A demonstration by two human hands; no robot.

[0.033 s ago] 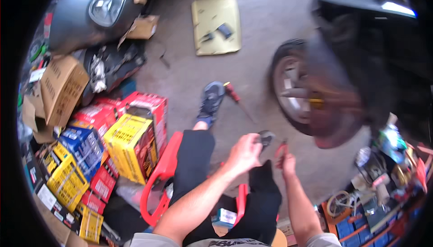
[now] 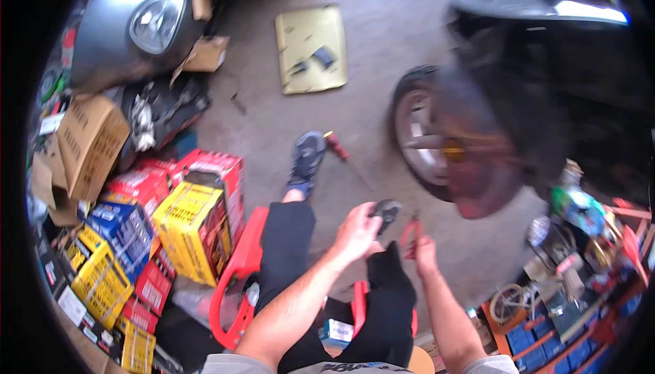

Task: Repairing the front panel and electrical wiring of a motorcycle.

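Printing shows mostly on the boxes around eight and nine o'clock from the view's centre. Dark block lettering marks the brown carton (image 2: pixel 97 143) just past nine. Towards eight, dark lines cover the tall yellow box (image 2: pixel 185 218), and pale print crosses the blue box (image 2: pixel 124 229). At six, small blurred lettering stands on the white-and-blue box (image 2: pixel 337 332) and larger dark letters on the grey shirt (image 2: pixel 355 366).

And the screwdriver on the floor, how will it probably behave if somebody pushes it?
The screwdriver is probably stiff, as it looks long and straight. It may roll or swivel, since it lies on bare floor. Its thicker handle end is likely heavier.
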